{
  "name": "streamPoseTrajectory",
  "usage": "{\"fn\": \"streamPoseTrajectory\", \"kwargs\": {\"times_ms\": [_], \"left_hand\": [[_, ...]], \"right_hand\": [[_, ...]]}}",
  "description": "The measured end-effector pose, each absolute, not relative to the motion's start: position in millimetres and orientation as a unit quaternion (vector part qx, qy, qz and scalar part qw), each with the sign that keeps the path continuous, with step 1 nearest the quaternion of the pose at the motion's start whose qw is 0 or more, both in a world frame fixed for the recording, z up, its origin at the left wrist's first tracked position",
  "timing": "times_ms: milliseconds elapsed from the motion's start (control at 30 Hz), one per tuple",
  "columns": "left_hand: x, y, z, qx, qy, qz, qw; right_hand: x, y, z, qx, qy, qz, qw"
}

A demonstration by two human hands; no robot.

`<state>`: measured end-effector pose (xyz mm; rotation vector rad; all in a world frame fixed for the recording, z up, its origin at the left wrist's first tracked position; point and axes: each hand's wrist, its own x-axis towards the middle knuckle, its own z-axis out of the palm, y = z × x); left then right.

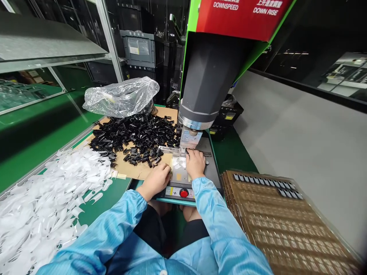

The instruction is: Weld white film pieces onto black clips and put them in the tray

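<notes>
My left hand (157,179) rests at the left edge of the machine's metal base plate (183,177), its fingers curled together; whatever they hold, if anything, is hidden. Just under the press head (191,136), my right hand (196,164) reaches to the small metal fixture (182,150). Its fingers are bent and close together, and their tips are hidden at the fixture. Several white plastic pieces (179,162) lie on the plate between my hands. A red push button (184,193) sits on the front panel below them.
Left of the machine, a heap of black plastic clips (137,133) covers cardboard (137,172), near a clear plastic bag (123,97). White plastic pieces (51,202) are piled closer to me. At right stand stacked brown trays (275,214), the top one holding a few rows of parts.
</notes>
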<state>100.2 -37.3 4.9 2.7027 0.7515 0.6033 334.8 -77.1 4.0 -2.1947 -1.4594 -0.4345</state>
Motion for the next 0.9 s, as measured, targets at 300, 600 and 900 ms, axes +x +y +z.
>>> {"fn": "streamPoseTrajectory", "kwargs": {"times_ms": [300, 600, 900], "left_hand": [[109.1, -17.0, 6.4, 0.889, 0.277, 0.297, 0.211], [205.0, 25.8, 11.5, 0.863, 0.29, 0.35, 0.221], [208.8, 26.5, 13.0, 0.923, 0.271, 0.254, 0.104]], "right_hand": [[342.0, -79.6, 18.1, -0.785, -0.569, -0.117, 0.217], [338.0, -86.8, 17.2, -0.791, -0.568, -0.107, 0.2], [337.8, -84.0, 20.9, -0.792, -0.571, -0.104, 0.191]]}}
